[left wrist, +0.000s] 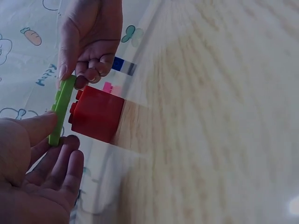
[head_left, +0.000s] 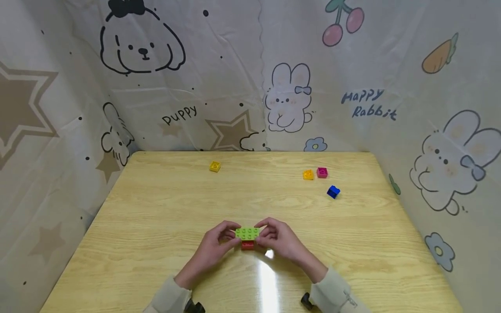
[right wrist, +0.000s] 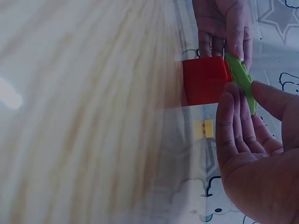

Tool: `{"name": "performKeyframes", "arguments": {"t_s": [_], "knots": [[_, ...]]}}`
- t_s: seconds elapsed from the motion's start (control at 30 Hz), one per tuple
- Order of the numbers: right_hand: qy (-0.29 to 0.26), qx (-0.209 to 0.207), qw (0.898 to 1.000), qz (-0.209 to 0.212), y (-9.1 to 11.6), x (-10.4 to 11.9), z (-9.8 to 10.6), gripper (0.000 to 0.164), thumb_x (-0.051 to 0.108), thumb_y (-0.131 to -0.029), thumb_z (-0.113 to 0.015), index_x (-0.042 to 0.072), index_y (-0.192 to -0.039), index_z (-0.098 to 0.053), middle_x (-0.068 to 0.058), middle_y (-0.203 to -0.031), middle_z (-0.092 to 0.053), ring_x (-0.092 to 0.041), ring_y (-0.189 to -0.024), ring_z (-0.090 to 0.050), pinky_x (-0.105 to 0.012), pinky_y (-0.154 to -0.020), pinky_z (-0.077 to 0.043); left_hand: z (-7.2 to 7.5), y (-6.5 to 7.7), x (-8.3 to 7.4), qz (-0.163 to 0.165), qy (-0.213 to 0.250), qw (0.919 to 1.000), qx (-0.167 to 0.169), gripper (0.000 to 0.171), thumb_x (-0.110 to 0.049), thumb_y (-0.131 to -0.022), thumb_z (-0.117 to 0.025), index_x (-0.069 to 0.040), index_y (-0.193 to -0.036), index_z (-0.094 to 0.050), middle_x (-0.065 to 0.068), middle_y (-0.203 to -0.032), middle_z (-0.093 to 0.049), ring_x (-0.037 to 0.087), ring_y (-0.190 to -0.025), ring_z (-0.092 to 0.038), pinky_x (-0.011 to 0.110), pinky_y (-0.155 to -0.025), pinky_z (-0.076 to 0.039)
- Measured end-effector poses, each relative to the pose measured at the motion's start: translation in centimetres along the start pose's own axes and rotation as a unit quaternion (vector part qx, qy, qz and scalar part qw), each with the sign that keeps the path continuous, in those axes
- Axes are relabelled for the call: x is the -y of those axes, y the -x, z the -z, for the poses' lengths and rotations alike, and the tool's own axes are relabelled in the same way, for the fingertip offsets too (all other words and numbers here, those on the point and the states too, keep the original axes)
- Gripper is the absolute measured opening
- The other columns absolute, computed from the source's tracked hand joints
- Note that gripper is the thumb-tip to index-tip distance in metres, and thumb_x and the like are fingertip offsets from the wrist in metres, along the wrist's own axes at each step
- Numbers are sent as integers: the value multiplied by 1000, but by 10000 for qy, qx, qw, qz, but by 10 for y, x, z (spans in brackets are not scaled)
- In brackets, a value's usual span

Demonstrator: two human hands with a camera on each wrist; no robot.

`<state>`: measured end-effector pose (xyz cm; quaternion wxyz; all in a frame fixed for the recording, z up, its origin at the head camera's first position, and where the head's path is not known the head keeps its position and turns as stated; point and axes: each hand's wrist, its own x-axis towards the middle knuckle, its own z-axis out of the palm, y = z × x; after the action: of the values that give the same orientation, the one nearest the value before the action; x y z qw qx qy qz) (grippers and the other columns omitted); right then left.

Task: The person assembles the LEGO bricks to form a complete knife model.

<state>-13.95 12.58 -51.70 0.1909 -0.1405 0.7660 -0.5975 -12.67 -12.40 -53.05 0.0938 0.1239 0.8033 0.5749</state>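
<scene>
A thin light-green building plate (head_left: 247, 234) with studs on top is held level between both hands. My left hand (head_left: 214, 244) pinches its left end between thumb and fingers; my right hand (head_left: 282, 238) pinches the right end the same way. Below the plate a red building brick (head_left: 248, 246) stands on the table, partly covered by the plate in the head view. In the left wrist view the green plate (left wrist: 62, 109) shows close over the studs of the red brick (left wrist: 97, 114), slightly tilted. The right wrist view has the plate (right wrist: 242, 80) right at the brick's (right wrist: 205, 81) studs.
On the wooden table (head_left: 164, 208), a yellow brick (head_left: 215, 166) lies at the back left. An orange-yellow brick (head_left: 308, 174), a magenta brick (head_left: 322, 173) and a blue brick (head_left: 333, 192) are at the back right. A printed cloth (head_left: 235, 78) hangs around the table's back and sides.
</scene>
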Motion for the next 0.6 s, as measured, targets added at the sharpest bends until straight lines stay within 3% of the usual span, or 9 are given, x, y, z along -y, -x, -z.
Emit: {"name": "performKeyframes", "arguments": {"t_s": [0.37, 0.6], "knots": [[12, 84, 10000, -40, 4, -2, -1, 35, 11, -97, -73, 1, -129, -62, -16, -100, -75, -28, -87, -72, -25, -70, -59, -3, 5, 3, -101, 195, 9997, 111, 31, -13, -96, -74, -10, -126, -65, 13, -127, -70, 25, -110, -71, 25, -94, -58], [31, 40, 10000, -47, 3, -6, -3, 35, 12, -97, -74, 0, -127, -63, -14, -97, -75, -24, -84, -74, -23, -69, -59, -4, 4, 5, -67, 413, 9988, 268, 32, -12, -99, -71, -5, -128, -62, 20, -130, -66, 28, -113, -71, 24, -94, -59]]}}
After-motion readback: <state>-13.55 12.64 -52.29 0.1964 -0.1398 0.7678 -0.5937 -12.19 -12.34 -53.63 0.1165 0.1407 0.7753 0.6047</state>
